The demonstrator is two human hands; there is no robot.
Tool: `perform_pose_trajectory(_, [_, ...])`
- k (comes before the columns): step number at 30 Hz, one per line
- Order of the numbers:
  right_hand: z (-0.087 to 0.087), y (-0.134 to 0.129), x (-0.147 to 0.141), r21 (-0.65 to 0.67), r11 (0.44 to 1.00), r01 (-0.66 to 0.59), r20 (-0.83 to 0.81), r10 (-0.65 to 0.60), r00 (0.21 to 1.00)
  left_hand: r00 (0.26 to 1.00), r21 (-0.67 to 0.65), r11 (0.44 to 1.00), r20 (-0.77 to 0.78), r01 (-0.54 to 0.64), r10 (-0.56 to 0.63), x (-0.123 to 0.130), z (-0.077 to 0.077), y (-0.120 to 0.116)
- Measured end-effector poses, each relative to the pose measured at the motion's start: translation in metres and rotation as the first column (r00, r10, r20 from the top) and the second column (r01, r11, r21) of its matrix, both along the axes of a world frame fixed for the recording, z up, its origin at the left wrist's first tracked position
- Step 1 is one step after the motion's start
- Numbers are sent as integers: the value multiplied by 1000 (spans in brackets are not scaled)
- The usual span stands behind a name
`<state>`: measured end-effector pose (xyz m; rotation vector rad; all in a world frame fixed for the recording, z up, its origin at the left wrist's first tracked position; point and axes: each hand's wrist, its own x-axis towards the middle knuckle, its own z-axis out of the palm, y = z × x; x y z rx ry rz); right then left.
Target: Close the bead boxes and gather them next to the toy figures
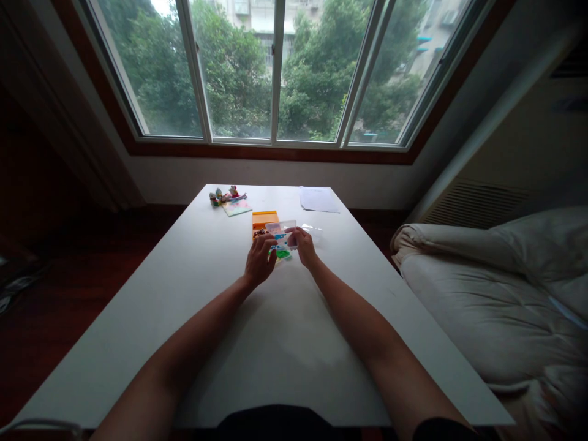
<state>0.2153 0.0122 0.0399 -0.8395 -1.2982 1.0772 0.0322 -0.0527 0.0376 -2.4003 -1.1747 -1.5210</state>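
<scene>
A small clear plastic box (280, 237) with blue bits in it is held over the table in front of me. My right hand (303, 245) grips its right end, thumb and fingers closed on the plastic. At the other end, my left hand (261, 260) has its fingers curled against the box's left side. Just below the box lies a tray of green pieces (283, 253), partly covered by my left hand. Behind my left fingers sits an orange case (265, 217) with brown pieces (260, 233) near it; their lower part is hidden.
Several small figurines (223, 196) stand by a pastel-coloured booklet (237, 207) at the far left of the white table (184, 269). White paper sheets (318, 199) lie at the far right. A pale cushioned sofa (478, 300) borders the right side, and windows (275, 73) rise behind.
</scene>
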Motion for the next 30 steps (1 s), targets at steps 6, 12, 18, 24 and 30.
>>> perform_pose_trajectory(6, [-4, 9, 22, 10, 996, 92, 20, -92, 996, 996, -137, 988, 41, -70, 76, -13, -12, 13])
perform_pose_trajectory(12, [-8, 10, 22, 14, 996, 91, 79, -92, 993, 998, -350, 935, 29, 54, -47, -21, -30, 28])
perform_pose_trajectory(18, [-9, 8, 19, 46, 997, 64, 147, -70, 987, 995, -495, 864, 84, 93, -59, -21, -40, 32])
perform_pose_trajectory(24, [-5, 1, 17, 216, 970, 113, 350, -185, 918, 995, -529, 843, 81, 96, -63, -22, -42, 34])
perform_pose_trajectory(30, [10, -11, 14, 558, 828, -59, 582, -340, 739, 1000, -590, 808, 9, -1, 8, -23, -39, 36])
